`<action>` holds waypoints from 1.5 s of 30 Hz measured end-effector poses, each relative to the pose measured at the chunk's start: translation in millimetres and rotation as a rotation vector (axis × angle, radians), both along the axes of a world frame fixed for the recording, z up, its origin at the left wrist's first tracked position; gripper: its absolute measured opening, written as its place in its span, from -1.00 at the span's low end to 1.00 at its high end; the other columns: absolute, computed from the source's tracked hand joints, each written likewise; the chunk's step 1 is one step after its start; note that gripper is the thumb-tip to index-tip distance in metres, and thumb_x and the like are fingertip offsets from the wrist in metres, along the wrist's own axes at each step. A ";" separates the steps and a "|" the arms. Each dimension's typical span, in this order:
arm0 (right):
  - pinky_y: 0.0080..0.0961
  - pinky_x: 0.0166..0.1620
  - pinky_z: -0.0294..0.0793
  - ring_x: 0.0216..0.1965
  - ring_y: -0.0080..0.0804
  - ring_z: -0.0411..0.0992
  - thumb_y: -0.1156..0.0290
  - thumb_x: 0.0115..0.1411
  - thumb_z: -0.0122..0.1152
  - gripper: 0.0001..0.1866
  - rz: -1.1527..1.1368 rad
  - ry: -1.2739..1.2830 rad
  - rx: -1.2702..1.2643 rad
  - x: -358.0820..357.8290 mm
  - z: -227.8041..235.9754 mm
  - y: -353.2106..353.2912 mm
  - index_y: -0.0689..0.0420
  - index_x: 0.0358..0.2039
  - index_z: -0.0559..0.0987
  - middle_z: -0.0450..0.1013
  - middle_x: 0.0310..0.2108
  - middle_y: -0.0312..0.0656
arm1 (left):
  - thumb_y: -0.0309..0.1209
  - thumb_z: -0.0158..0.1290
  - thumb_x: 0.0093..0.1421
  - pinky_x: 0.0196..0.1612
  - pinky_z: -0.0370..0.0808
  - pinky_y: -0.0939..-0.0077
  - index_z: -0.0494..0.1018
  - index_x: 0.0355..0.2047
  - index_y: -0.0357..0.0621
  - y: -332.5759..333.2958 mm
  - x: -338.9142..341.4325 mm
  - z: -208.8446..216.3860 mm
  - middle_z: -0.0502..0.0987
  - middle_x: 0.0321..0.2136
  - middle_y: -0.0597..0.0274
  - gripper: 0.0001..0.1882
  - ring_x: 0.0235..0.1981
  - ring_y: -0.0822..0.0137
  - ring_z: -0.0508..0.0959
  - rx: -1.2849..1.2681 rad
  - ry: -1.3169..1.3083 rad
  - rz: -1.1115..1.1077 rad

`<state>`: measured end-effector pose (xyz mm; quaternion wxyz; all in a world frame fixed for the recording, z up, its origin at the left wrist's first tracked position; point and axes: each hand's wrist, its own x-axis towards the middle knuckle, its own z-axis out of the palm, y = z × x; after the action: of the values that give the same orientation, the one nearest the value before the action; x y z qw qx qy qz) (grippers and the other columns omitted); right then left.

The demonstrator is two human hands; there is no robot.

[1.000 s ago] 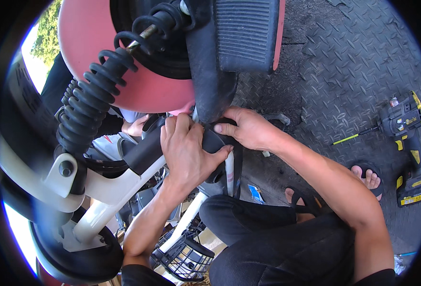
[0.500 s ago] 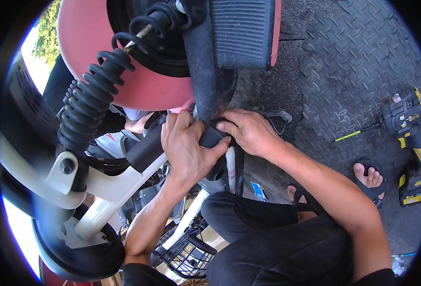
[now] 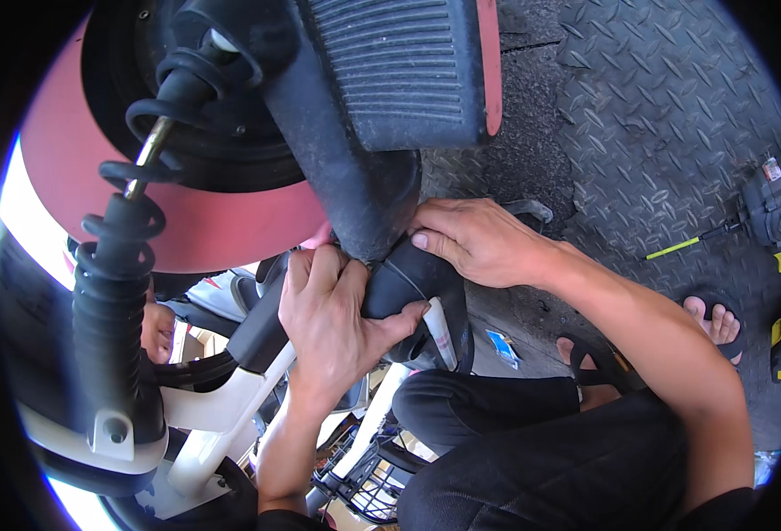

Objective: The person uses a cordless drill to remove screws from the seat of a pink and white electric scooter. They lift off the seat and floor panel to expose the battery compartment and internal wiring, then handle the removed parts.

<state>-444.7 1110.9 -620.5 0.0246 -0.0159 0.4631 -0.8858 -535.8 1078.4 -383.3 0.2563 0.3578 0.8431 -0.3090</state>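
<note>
My left hand (image 3: 324, 323) is closed on the left side of a black curved cover (image 3: 404, 279), its thumb stretched along the cover's lower part. My right hand (image 3: 492, 243) pinches the cover's upper right edge, just beside the lower end of a thick black arm (image 3: 351, 150). The fingertips of both hands are partly hidden where the cover meets that arm. Under my left thumb a white tube-like piece (image 3: 441, 332) sticks out. Left of my left hand, a black sleeve (image 3: 260, 341) sits around a white frame bar (image 3: 258, 389).
A pink wheel cover (image 3: 205, 230), a coil-spring shock absorber (image 3: 118, 292) and a ribbed black footboard (image 3: 395, 66) surround the work. Another person's hand (image 3: 156, 332) is at the left. On the patterned metal floor (image 3: 656, 115) lies a drill (image 3: 780, 212) with a long bit.
The view has shifted, so the wheel cover and shock absorber sit further left and the drill further right. Both my hands stay on the cover, and the right thumb still presses its edge.
</note>
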 end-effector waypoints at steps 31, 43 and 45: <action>-0.33 -0.06 0.67 -0.17 -0.36 0.70 0.53 0.42 0.28 -0.60 0.153 -0.349 -0.435 64.2 119.7 18.2 0.32 0.23 0.57 0.71 -0.18 0.02 | -0.17 0.50 0.05 0.21 0.48 -0.04 0.60 -0.14 -0.37 -25.0 12.3 34.8 0.49 -0.09 -0.07 -0.45 0.09 -0.18 0.46 0.366 -0.044 -0.087; -0.27 0.21 0.61 -0.05 -0.51 0.55 0.23 0.57 0.31 -0.71 0.158 -0.585 -0.521 64.1 160.8 3.6 0.18 0.07 0.54 0.51 -0.15 -0.35 | -0.35 0.21 0.43 0.13 0.60 0.06 0.65 0.02 -0.34 -185.6 33.3 45.8 0.71 -0.09 -0.16 -0.70 0.03 -0.16 0.70 0.980 0.735 0.599; -0.28 0.21 0.61 -0.05 -0.48 0.55 0.22 0.57 0.30 -0.71 0.144 -0.574 -0.464 63.7 162.2 4.1 0.18 0.06 0.54 0.51 -0.12 -0.33 | -0.24 0.20 0.44 0.16 0.56 0.02 0.67 0.01 -0.29 -203.0 -19.1 27.7 0.72 -0.05 -0.18 -0.66 0.07 -0.20 0.69 0.964 0.674 0.299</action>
<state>-381.0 1115.0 -458.3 0.2113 0.1954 0.2222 -0.9315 -554.9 875.4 -355.6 -0.1752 0.1939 0.9639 0.0509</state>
